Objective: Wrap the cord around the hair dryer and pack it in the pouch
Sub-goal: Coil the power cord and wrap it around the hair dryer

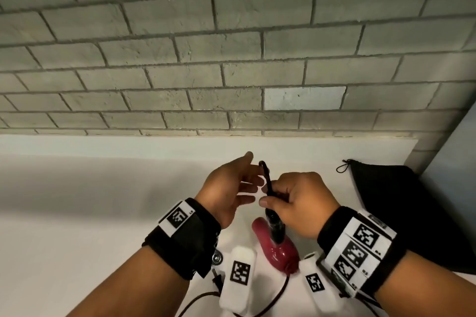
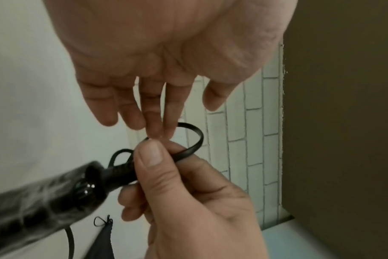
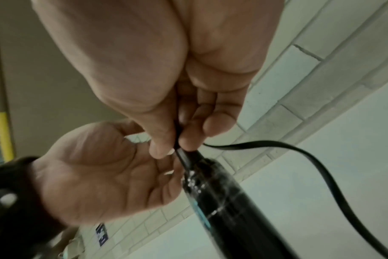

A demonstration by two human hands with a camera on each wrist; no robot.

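Left wrist: black strap (image 1: 180,237) with a white coded tag.
Right wrist: black strap (image 1: 360,247), three tags, perhaps more.
Forearms: bare.

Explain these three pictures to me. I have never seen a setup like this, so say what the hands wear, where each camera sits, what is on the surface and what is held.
No machine here: a person works with bare hands, wearing black wristbands with printed markers. One camera is on the head, looking down; the others sit on each wrist, looking along the fingers. The right hand pinches the black cord where it leaves the hair dryer, a red body with a black handle. The left hand is open, its fingers at the cord's loop. A black pouch with a drawstring lies to the right on the white surface, before a brick wall.
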